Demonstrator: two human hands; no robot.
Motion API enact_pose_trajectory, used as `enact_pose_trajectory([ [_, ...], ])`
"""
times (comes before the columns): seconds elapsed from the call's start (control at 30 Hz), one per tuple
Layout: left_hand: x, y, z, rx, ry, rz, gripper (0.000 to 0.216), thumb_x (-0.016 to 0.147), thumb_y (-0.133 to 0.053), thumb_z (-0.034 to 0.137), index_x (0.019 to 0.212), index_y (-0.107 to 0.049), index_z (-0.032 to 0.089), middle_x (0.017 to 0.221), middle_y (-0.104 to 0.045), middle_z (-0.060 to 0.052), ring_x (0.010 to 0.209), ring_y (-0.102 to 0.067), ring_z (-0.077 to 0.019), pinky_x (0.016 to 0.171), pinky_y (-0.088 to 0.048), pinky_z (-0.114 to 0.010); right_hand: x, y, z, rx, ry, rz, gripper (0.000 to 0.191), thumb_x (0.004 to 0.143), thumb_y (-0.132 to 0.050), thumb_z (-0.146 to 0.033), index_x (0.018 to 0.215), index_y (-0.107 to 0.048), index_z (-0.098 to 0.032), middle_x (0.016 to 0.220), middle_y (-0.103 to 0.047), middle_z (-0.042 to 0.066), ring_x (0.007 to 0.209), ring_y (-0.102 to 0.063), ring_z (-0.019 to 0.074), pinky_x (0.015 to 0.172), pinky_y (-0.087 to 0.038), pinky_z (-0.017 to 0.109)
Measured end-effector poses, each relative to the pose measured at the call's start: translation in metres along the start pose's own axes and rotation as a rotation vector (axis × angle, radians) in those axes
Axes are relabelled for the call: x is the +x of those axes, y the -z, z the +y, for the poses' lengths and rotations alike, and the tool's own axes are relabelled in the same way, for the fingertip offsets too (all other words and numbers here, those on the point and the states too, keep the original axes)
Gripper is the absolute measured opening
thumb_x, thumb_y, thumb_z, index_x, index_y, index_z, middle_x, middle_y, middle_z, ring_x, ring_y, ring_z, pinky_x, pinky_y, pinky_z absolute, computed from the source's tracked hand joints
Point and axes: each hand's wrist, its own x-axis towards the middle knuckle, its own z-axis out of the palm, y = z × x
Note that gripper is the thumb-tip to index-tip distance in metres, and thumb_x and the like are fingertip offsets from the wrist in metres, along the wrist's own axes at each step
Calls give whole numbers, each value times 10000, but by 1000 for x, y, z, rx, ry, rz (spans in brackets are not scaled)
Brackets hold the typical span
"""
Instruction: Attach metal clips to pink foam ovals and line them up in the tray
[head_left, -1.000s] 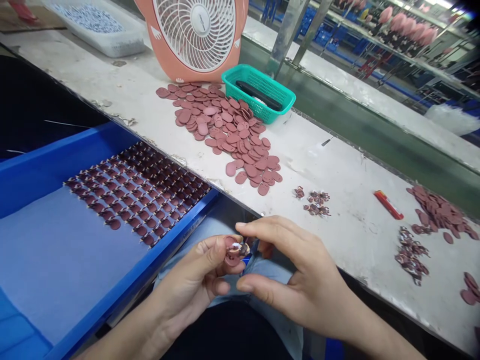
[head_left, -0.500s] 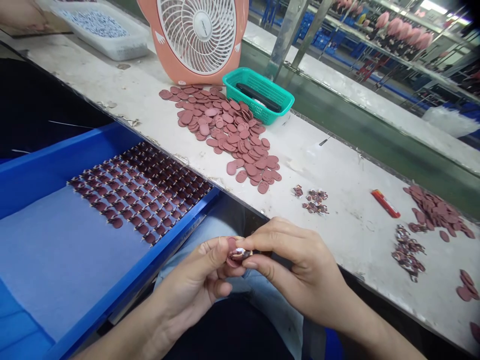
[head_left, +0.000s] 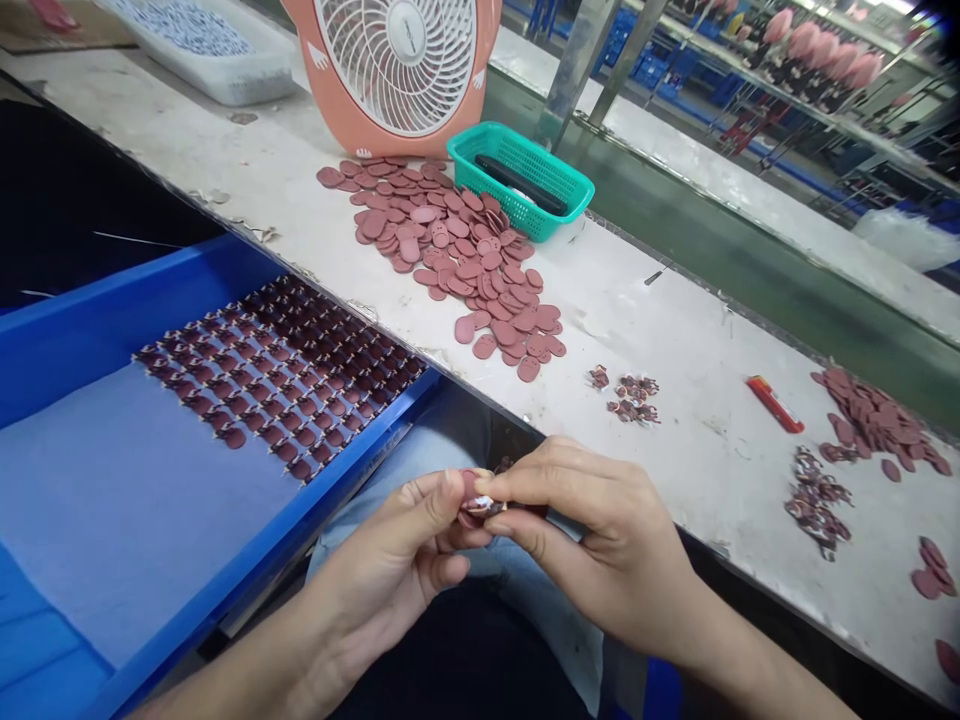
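The left hand [head_left: 420,525] is pinching a dark red disc [head_left: 469,484] between thumb and fingers, while the right hand [head_left: 592,530] is pinching a small brown-and-white piece [head_left: 484,506] that is lying against it. Each grip is pressing together above the lap [head_left: 457,430], and the fingertips are hiding too much to tell whether piece and disc are joined.

An uneven squeeze is likely risking a crooked piece, since so little of it is showing for the eye to line up. A slackening pinch is risking a drop onto the lap, because the hands are working off the tabletop [head_left: 690,340]. Hard pressing is possibly threatening the piece's thin parts.

The tabletop's near edge is running behind the right hand in this view; whether they are touching cannot be told. The side wall of the blue tray [head_left: 75,318] is standing near the left hand, so a low swing that way is risking a knock against it and a jolt to the rows of small pieces [head_left: 300,390] inside. Freer room is lying straight above the lap and over the tray's blue paper [head_left: 150,500].
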Motion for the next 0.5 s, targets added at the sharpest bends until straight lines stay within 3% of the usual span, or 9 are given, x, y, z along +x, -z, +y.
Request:
enact_pose_trajectory([
  [0.23, 1, -1, -1, 35, -10, -17, 374, 478, -957, 414, 737, -801, 194, 587, -709, 39, 513, -648, -67, 417, -529, -98, -1, 0, 1, 6, -13, 6, 160, 909, -672, -131, 1054, -717, -182, 900, -768, 24, 810, -695, 125, 780, -556, 251],
  [0.5, -1, -3, -2, 62, -42, -128, 302, 625, -902, 437, 793, -811, 203, 653, -703, 25, 551, -625, -57, 439, -494, -81, -3, 6, -3, 2, -26, 3, 213, 896, -675, -94, 1088, -708, -181, 899, -767, 18, 810, -688, 129, 767, -563, 264],
])
